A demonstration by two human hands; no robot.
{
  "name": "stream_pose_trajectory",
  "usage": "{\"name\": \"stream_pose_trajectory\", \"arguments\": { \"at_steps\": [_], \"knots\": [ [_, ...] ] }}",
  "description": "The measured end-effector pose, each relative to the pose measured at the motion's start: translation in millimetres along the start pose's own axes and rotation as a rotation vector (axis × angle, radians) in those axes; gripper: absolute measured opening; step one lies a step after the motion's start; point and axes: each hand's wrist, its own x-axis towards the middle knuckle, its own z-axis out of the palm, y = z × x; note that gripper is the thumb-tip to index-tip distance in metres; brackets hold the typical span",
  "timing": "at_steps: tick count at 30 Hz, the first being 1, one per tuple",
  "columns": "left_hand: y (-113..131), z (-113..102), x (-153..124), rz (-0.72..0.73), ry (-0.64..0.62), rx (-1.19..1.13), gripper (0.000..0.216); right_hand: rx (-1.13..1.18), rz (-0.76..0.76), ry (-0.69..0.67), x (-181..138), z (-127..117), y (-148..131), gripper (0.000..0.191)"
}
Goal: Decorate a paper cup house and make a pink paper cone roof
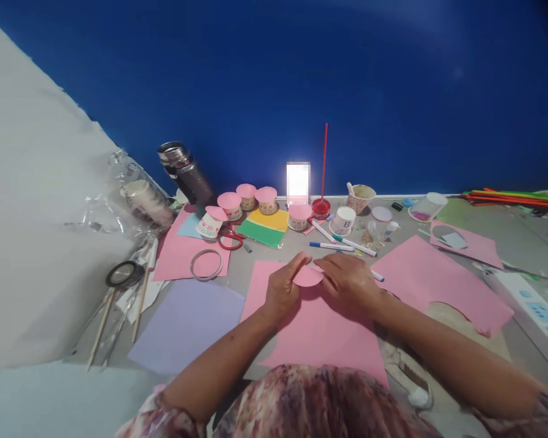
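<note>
Between both hands is a small round piece of pink paper (pixel 308 277). My left hand (pixel 283 286) pinches its left edge, thumb uppermost. On the opposite edge, my right hand (pixel 347 277) has its fingers closed, knuckles bent. Whether anything sits beneath the disc is hidden. Under the hands lies a large pink paper sheet (pixel 324 334). Beyond them stand several small printed paper cups topped with pink paper discs, including a cup (pixel 298 222) straight ahead. Markers (pixel 331 247) lie just past my right hand.
Red-handled scissors (pixel 231 241), a tape ring (pixel 206 265) and a purple sheet (pixel 187 325) lie leftward. A dark flask (pixel 187 173) leans near the blue wall. At right are a cut pink sheet (pixel 420 274), a white cup (pixel 342 221) and a white box (pixel 530 304).
</note>
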Motion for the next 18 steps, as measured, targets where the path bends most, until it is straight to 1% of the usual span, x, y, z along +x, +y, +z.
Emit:
{"name": "stream_pose_trajectory", "arguments": {
  "at_steps": [2, 4, 6, 9, 11, 13, 15, 18],
  "knots": [
    [0, 2, -1, -0.006, -0.013, -0.025, 0.061, 0.014, 0.030, 0.020, 2, 3, 0, 0.028],
    [-1, 5, -1, -0.041, -0.027, -0.089, 0.060, 0.029, 0.051, 0.017, 1, 6, 2, 0.028],
    [-1, 9, 0, -0.154, -0.025, -0.210, 0.057, 0.046, 0.066, -0.002, 0, 8, 3, 0.027],
    [0, 14, 4, -0.350, 0.012, -0.379, 0.037, 0.061, 0.082, -0.040, -2, 8, 5, 0.030],
    [2, 14, 9, -0.403, 0.032, -0.430, 0.027, 0.050, 0.117, -0.048, -1, 6, 11, 0.034],
    [6, 10, 14, -0.445, 0.038, -0.488, 0.028, 0.007, 0.204, -0.029, 1, 1, 22, 0.037],
    [10, 4, 18, -0.529, 0.034, -0.577, 0.031, -0.057, 0.337, 0.004, 5, -5, 37, 0.040],
    [13, -3, 21, -0.639, 0.005, -0.692, 0.029, -0.143, 0.533, 0.025, 8, -21, 65, 0.031]
  ]
}}
